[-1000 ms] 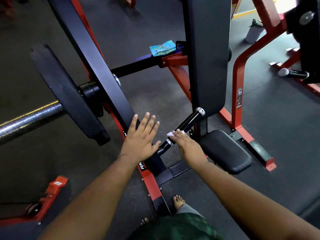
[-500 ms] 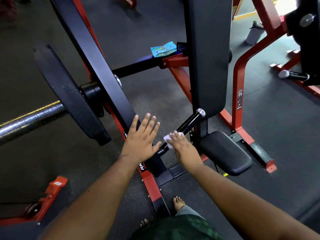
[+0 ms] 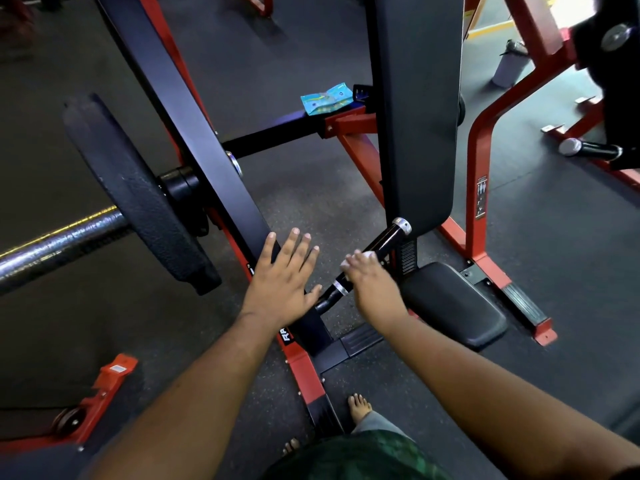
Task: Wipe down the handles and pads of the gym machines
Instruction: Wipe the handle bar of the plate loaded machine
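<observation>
One small white wipe (image 3: 349, 265) is the working tool here, pressed against the black handle (image 3: 375, 256) that slants up from the machine's arm toward the tall back pad (image 3: 417, 116). The wipe looks thin, soft and light, so it should fold to the round bar; it is best kept bunched under the fingers so it does not slide off. The handle looks rigid and smooth, with a chrome cap at its top end and a chrome ring lower down, and is probably slick when damp.

The right hand (image 3: 372, 289) is curled over the handle with the wipe under its fingertips, only a white edge showing. The left hand (image 3: 282, 280) lies flat with fingers straight and spread on the black arm (image 3: 194, 143) just beside the handle, holding nothing, seemingly bracing.

Just right of the handle sits the low seat pad (image 3: 453, 303), which looks cushioned and would take flat, broad strokes. Left of the arm hangs a weight plate (image 3: 138, 192) on a steel bar (image 3: 59, 244), heavy and better left alone. A blue packet (image 3: 327, 98) rests on the frame (image 3: 349, 124) behind, possibly the wipes' pack.
</observation>
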A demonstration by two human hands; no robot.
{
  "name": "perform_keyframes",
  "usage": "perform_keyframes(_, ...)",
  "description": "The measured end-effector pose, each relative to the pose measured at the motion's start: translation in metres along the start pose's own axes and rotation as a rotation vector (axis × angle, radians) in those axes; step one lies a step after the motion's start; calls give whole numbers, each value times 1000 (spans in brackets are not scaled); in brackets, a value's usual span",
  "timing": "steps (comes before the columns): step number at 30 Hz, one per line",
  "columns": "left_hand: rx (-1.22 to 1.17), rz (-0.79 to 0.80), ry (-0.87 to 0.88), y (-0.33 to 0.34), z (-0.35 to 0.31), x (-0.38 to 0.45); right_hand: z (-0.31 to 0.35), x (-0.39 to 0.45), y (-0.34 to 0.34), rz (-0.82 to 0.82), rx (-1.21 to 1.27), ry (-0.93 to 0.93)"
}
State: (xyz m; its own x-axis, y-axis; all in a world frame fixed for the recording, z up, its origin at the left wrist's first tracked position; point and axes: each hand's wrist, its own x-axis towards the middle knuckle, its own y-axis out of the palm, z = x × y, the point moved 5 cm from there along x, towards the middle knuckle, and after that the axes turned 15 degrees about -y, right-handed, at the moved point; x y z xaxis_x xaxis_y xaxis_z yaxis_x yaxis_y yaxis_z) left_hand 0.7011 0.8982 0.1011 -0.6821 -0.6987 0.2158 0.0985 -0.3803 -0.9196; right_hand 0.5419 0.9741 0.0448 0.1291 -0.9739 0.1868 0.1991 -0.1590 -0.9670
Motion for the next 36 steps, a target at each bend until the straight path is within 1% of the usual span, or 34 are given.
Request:
perform_keyframes(2, 10, 2, 2, 1, -1, -1, 25, -4, 1, 82, 99, -139)
perform_keyframes(3, 17, 6, 3, 2, -1, -1, 24, -3, -9, 91, 152, -134)
perform_keyframes(4, 25, 8, 3, 2, -1, -1, 13, 3, -26, 50, 162, -83)
perform_keyframes(6, 39, 5, -3, 2, -1, -1, -27, 19, -59, -34, 60, 52)
perform_keyframes(7, 41, 3, -6, 2, -1, -1, -48, 29, -73, 3, -41, 84)
perform_keyframes(8, 39, 2, -8, 2, -1, -2, -66, 38, -80, 109, -134, 98)
perform_keyframes(10, 31, 1, -5, 3, -1, -2, -80, 47, -83, 307, -200, 149)
perform_keyframes(11, 21, -4, -5, 3, 0, -2, -75, 49, -82, 355, -222, 155)
perform_keyframes(13, 0, -26, -9, 2, 0, -1, -48, 55, -76, 423, -230, 124)
perform_keyframes(16, -24, -45, -13, 2, 0, -1, -11, 52, -47, 442, -182, 46)
perform_keyframes(18, -26, -44, -12, 2, 0, -1, 8, 41, -26, 388, -120, -56)
perform_keyframes(20, -22, -38, -10, 3, 0, -1, 20, 24, -12, 377, -46, -192)
perform_keyframes(21, -16, -38, -10, 4, -1, -1, 18, 16, -15, 345, 31, -213)
perform_keyframes(22, -5, -35, -11, 4, -1, -1, 9, 9, -22, 255, 103, -179)
perform_keyframes(24, 9, -26, -10, 5, -1, -1, -25, -4, -44, -53, 121, -55)
perform_keyframes(25, 8, -24, -9, 6, 0, -1, -46, -11, -50, -146, 83, 32)
perform_keyframes(26, 5, -21, -8, 5, 0, -1, -66, -18, -49, -177, 43, 105)
perform_keyframes(28, 2, -14, -8, 4, -1, -1, -79, -21, -39, -157, -6, 151)
perform_keyframes(30, 3, -8, -10, 3, -1, -1, -62, -22, -23, -199, 26, 150)
perform_keyframes(31, 2, -9, -9, 3, -1, -1, -46, -25, -13, -221, 44, 119)
perform_keyframes(32, -6, -13, -10, 1, -1, 0, -27, -30, -2, -236, 61, 51)
perform_keyframes(35, -36, -31, -9, 0, 0, 0, 21, -48, 22, -149, 214, -169)
perform_keyframes(36, -33, -28, -10, 0, 0, -1, 22, -51, 19, -148, 266, -191)
